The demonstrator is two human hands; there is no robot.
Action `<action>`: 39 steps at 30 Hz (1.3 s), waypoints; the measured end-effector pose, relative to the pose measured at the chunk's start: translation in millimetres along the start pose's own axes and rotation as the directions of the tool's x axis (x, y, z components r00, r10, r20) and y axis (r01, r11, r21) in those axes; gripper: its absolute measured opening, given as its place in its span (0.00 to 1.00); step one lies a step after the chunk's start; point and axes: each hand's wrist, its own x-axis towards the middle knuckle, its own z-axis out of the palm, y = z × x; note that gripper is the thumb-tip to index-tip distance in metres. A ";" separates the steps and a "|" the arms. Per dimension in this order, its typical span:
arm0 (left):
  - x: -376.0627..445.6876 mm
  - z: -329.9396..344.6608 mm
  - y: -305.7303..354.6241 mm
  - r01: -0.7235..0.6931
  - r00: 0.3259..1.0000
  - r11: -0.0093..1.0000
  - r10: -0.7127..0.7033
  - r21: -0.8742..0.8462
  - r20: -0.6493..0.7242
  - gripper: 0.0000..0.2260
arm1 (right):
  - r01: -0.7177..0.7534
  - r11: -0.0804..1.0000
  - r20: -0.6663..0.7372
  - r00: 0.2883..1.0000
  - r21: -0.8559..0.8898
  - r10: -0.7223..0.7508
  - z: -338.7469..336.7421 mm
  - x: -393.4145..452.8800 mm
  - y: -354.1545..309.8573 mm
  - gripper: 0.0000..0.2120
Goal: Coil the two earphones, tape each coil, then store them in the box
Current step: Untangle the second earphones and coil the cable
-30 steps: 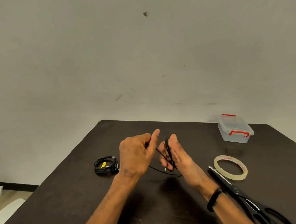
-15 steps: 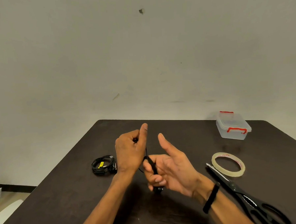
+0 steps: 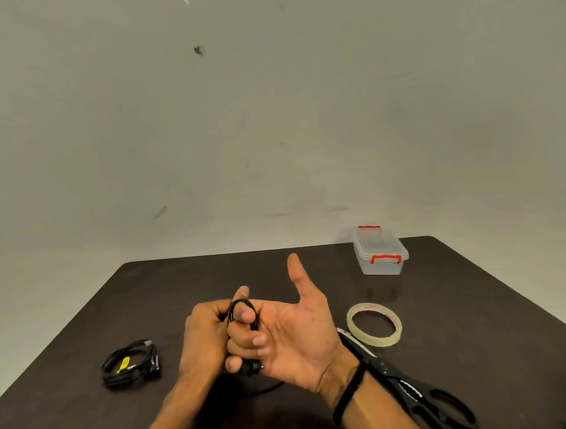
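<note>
- The black earphone cable (image 3: 243,318) is looped around the curled fingers of the right hand (image 3: 281,339), whose thumb is held out straight; the loops could slide off the fingertips if those fingers are relaxed before tape is applied.
- The cable is pinched by the left hand (image 3: 206,339), pressed against the right fingers; if that pinch is loosened, the springy wire is likely to uncoil.
- A loose tail (image 3: 268,388) is seen trailing onto the surface below the hands; it could be snagged or left outside the coil.
- The tape roll (image 3: 374,324) lies towards the right edge, with the scissors (image 3: 415,391) partly under the right forearm; a hand must be freed to reach them, and the coil may be lost then, or the scissors knocked.
- The other earphone (image 3: 130,365) is lying coiled near the left edge, apparently with a yellow tag; whether tape is on it cannot be told.
- The box (image 3: 380,255) stands lidded near the far right corner, so it must be opened before storing.
</note>
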 end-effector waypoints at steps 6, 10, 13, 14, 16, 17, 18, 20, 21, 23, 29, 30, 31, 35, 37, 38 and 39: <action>4.0 2.3 -4.8 -0.042 0.996 0.989 0.030 0.144 0.084 0.10 | 0.174 0.971 -0.034 0.985 0.165 -0.171 -6.9 -1.5 -7.2 0.41; 2.3 11.9 -12.5 -0.054 0.996 0.958 0.030 0.281 0.089 0.18 | 0.296 0.933 -0.109 0.954 0.204 -0.279 -12.6 -5.4 -12.8 0.42; -5.3 18.9 -6.6 -0.159 0.983 0.924 0.115 0.347 0.143 0.24 | 0.387 0.903 -0.207 0.914 0.186 -0.349 -16.5 -8.4 -17.4 0.42; -8.2 19.9 -3.5 -0.208 0.974 0.912 0.160 0.353 0.162 0.25 | 0.422 0.892 -0.248 0.893 0.165 -0.376 -18.5 -9.7 -19.1 0.41; -12.7 20.8 0.7 -0.309 0.948 0.883 0.259 0.354 0.183 0.27 | 0.489 0.866 -0.324 0.840 0.108 -0.434 -23.8 -12.0 -22.4 0.41; -13.3 20.9 1.1 -0.357 0.933 0.858 0.309 0.370 0.185 0.27 | 0.515 0.855 -0.357 0.812 0.067 -0.461 -26.4 -12.9 -23.5 0.41; -13.5 20.8 1.0 -0.404 0.915 0.821 0.362 0.403 0.180 0.28 | 0.531 0.847 -0.384 0.787 0.023 -0.483 -28.5 -13.6 -24.2 0.40; -14.5 19.7 2.2 -0.502 0.860 0.734 0.480 0.458 0.173 0.27 | 0.533 0.844 -0.423 0.751 -0.066 -0.508 -32.2 -12.5 -23.2 0.40; -15.1 18.8 3.6 -0.553 0.823 0.690 0.540 0.467 0.175 0.26 | 0.516 0.849 -0.435 0.742 -0.116 -0.510 -32.8 -10.9 -21.6 0.40; -15.6 17.0 7.6 -0.626 0.759 0.627 0.627 0.465 0.176 0.24 | 0.445 0.865 -0.447 0.741 -0.233 -0.502 -32.2 -8.9 -17.4 0.39; -11.6 8.1 8.6 -0.673 0.678 0.560 0.728 0.483 0.101 0.21 | 0.145 0.848 -0.440 0.803 -0.511 -0.402 -19.6 -2.8 -3.9 0.38; -10.3 6.6 8.9 -0.674 0.671 0.560 0.737 0.482 0.081 0.20 | 0.107 0.825 -0.437 0.807 -0.555 -0.398 -17.0 -1.9 -1.6 0.38; -9.1 4.8 9.8 -0.670 0.671 0.570 0.739 0.476 0.059 0.20 | 0.071 0.793 -0.425 0.813 -0.606 -0.397 -14.5 -1.2 1.2 0.39; -3.8 -5.1 10.0 -0.603 0.715 0.633 0.699 0.485 -0.023 0.24 | -0.026 0.673 -0.345 0.873 -0.739 -0.345 -7.0 -1.1 13.1 0.38; -2.9 -10.2 9.7 -0.582 0.735 0.658 0.677 0.477 -0.036 0.24 | -0.064 0.629 -0.321 0.897 -0.775 -0.305 -1.9 -0.6 15.8 0.35; -2.4 -12.5 10.2 -0.576 0.741 0.668 0.670 0.470 -0.044 0.23 | -0.091 0.606 -0.320 0.904 -0.791 -0.282 -0.2 -0.3 16.4 0.36; -2.1 -14.4 10.7 -0.570 0.744 0.674 0.666 0.470 -0.052 0.23 | -0.114 0.595 -0.321 0.912 -0.796 -0.254 0.9 0.5 17.4 0.36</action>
